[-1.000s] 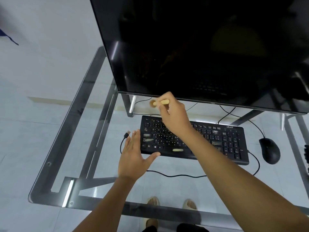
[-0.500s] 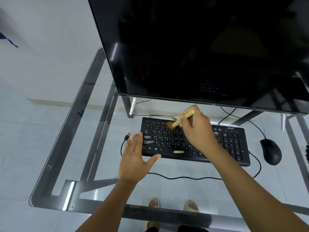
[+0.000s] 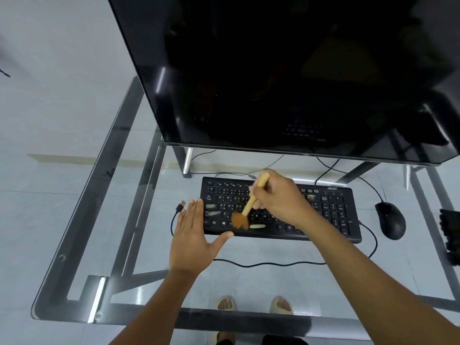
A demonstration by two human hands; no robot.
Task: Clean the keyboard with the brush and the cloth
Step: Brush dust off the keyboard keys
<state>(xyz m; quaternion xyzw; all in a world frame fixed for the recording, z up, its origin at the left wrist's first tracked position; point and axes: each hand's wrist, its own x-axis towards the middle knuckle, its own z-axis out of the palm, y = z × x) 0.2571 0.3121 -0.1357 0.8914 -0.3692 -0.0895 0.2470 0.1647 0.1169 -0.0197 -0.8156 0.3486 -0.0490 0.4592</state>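
Observation:
A black keyboard (image 3: 331, 210) lies on the glass desk under the monitor. My right hand (image 3: 278, 197) grips a wooden-handled brush (image 3: 251, 204) over the keyboard's middle. Its brown bristles (image 3: 240, 220) press on the bottom key row near the space bar. My left hand (image 3: 193, 237) rests flat and open against the keyboard's left end, thumb along its front edge. A dark cloth (image 3: 449, 232) lies at the desk's far right edge, partly cut off.
A large black monitor (image 3: 286, 75) hangs over the back of the glass desk (image 3: 119, 185). A black mouse (image 3: 390, 220) sits right of the keyboard. A loose USB plug (image 3: 181, 205) and cable (image 3: 268, 263) lie near my left hand. My sandalled feet show through the glass.
My right hand swept the brush from the keyboard's back left edge across the top rows and down to the bottom row. My left hand stayed at the left end.

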